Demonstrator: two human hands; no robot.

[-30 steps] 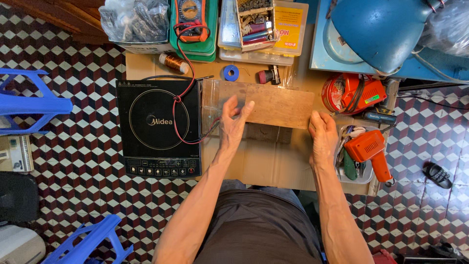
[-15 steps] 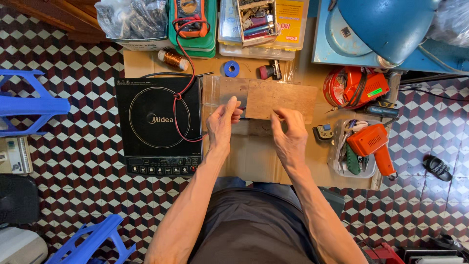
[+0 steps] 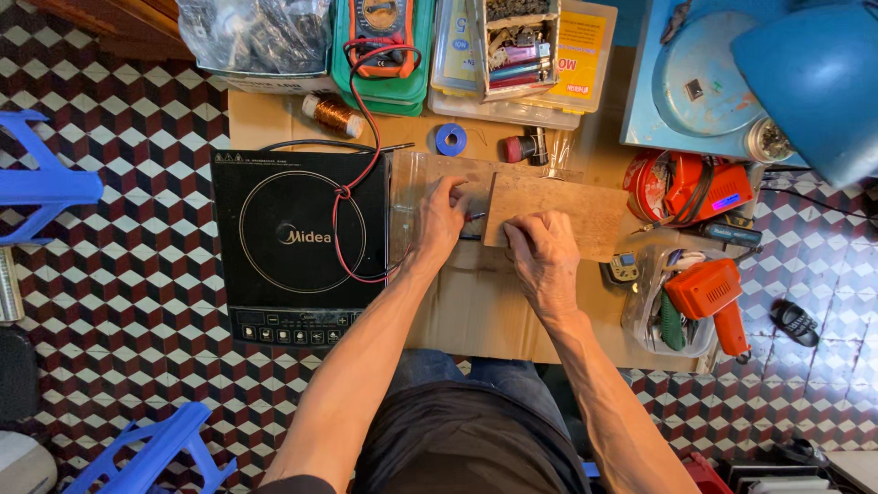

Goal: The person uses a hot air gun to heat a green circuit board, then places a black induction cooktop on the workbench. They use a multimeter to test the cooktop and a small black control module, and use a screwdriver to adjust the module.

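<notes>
A brown wooden board [image 3: 567, 212] lies on a low cardboard-covered table [image 3: 485, 311]. My right hand [image 3: 541, 259] rests on the board's near left corner with the fingers bent. My left hand [image 3: 443, 218] sits just left of the board on a clear plastic sheet [image 3: 410, 192], fingertips pinching a small dark thing at the board's left edge; what it is cannot be told. A black induction cooker [image 3: 297, 242] stands to the left, with red and black wires [image 3: 352, 197] draped over it.
Behind the board lie a copper wire spool [image 3: 333, 113], a blue tape roll [image 3: 450, 139], a multimeter in a green case [image 3: 382, 37] and clear parts boxes [image 3: 521, 55]. Orange tools [image 3: 709, 293] and a blue lamp [image 3: 805, 82] crowd the right. Blue plastic stools [image 3: 46, 187] stand on the tiled floor.
My right hand slid left along the board from its right end to its left corner. My left hand shifted to the board's left edge, and the head camera moved in closer.
</notes>
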